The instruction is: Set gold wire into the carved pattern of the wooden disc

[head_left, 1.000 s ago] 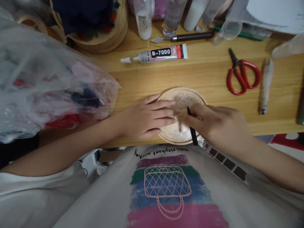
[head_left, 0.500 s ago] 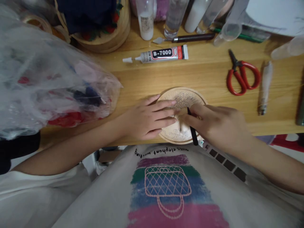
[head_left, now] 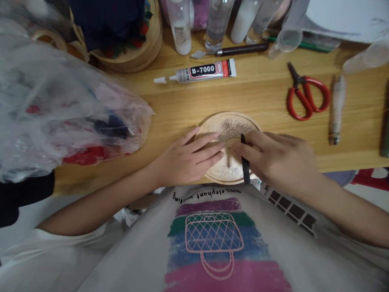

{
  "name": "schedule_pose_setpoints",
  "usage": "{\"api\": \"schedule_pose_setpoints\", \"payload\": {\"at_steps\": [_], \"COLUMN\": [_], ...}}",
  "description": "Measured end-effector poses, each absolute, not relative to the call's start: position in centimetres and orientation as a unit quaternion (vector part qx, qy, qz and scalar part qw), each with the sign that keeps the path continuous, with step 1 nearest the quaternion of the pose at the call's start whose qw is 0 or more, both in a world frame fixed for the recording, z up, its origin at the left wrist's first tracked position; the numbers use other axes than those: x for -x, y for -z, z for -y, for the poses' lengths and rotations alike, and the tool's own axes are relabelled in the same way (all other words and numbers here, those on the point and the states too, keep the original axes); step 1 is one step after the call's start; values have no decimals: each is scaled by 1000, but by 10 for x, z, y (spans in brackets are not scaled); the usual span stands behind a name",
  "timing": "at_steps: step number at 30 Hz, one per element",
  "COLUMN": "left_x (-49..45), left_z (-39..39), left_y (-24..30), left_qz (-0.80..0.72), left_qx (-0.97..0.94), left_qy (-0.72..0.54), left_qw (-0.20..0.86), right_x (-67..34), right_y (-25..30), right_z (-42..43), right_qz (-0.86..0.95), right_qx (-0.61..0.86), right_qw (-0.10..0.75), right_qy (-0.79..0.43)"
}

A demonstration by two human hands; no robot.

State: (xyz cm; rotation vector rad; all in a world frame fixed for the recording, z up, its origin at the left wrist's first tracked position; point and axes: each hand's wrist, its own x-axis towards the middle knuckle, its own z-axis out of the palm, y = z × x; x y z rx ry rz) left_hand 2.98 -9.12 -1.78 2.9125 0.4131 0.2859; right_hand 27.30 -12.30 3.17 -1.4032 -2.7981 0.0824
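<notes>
A round wooden plate (head_left: 226, 173) with fine line drawings of scales and waves lies near the table's front edge. My left hand (head_left: 190, 156) rests palm down on its left part, fingers spread. Over the right side, my right hand (head_left: 273, 156) is closed in a pinch around a narrow, flat black tool (head_left: 245, 172). One end of this tool reaches past the plate's near rim; its middle is covered by my fingers, and I cannot tell its exact kind. My right fingertips are close to the plate's middle, near my left fingertips.
Beyond the plate lie a B-7000 glue tube (head_left: 206, 71) and a dark-handled palette knife (head_left: 240, 49). Red-handled cutters (head_left: 306, 93) and a whitish pen-like tool (head_left: 338, 109) are at right. A plastic bag (head_left: 75, 109) fills the left side. Bottles (head_left: 182, 34) stand at the back.
My left hand has turned a little, with its fingers angled more upward. The black tool stands more upright in my right hand. The whole view has shifted slightly.
</notes>
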Motion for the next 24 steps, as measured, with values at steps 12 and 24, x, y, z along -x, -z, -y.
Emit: {"api": "schedule_pose_setpoints", "payload": {"at_steps": [12, 24], "left_x": [-31, -30], "left_z": [95, 91], "left_y": [20, 19], "left_qz": [-152, -151], "left_qx": [-978, -973], "left_qy": [-103, -107], "left_qw": [97, 140], "right_x": [-267, -268], "right_y": [-34, -35], "right_z": [117, 111], "right_qz": [887, 895], "right_qx": [455, 439], "right_qw": [-1, -14], "right_qy": [-78, -73]}}
